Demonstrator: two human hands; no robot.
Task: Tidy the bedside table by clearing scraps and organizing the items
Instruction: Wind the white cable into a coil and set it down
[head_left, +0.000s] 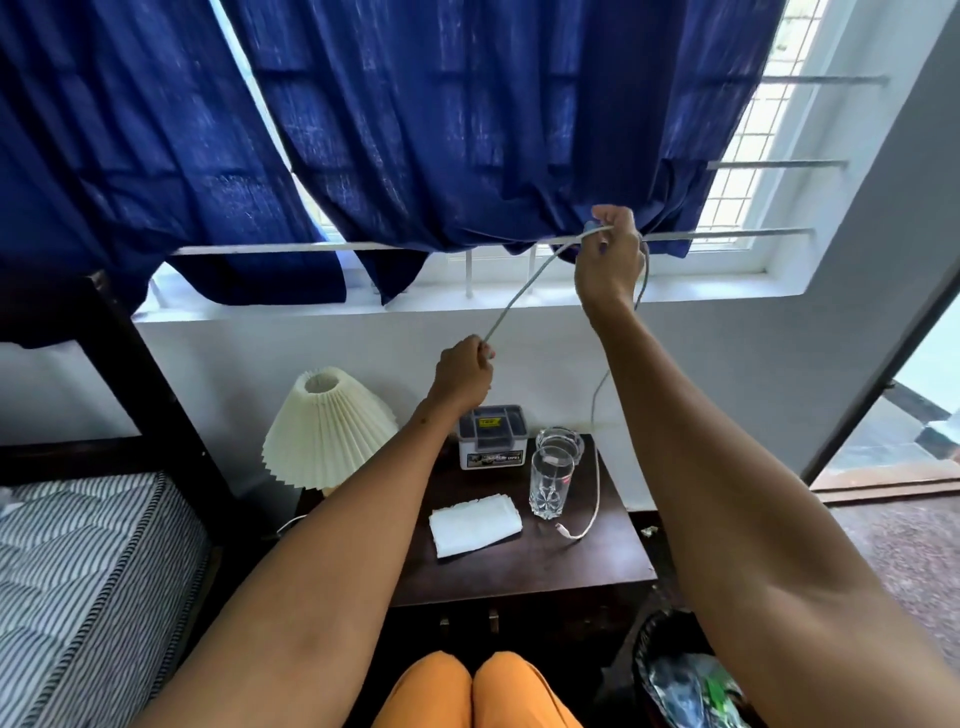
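We hold the white cable (524, 291) stretched between both hands above the desk (545, 566). Our left hand (464, 375) is closed in a fist around the cable's lower run. Our right hand (610, 257) is raised in front of the blue curtain (467, 130), fingers pinched on a loop of the cable. From the right hand the remaining length drops behind the forearm to the desk, and its connector end (563, 531) lies on the wood just beside the tall glass (550, 483).

Status, as judged from the layout:
- Scraps: no loose scraps are visible on the desk surface. The bin (691, 680) at lower right holds wrappers. We judge this step largely complete.
- Organizing: in progress. The cable is only partly gathered.
- Placed items: the lamp (327, 431) stands at the left edge, the small box (492, 439) at the rear, the glass ashtray (558, 441) just behind the tall glass, and the folded white cloth (475, 525) in the centre.

Remaining: finish coiling the cable and set it down.
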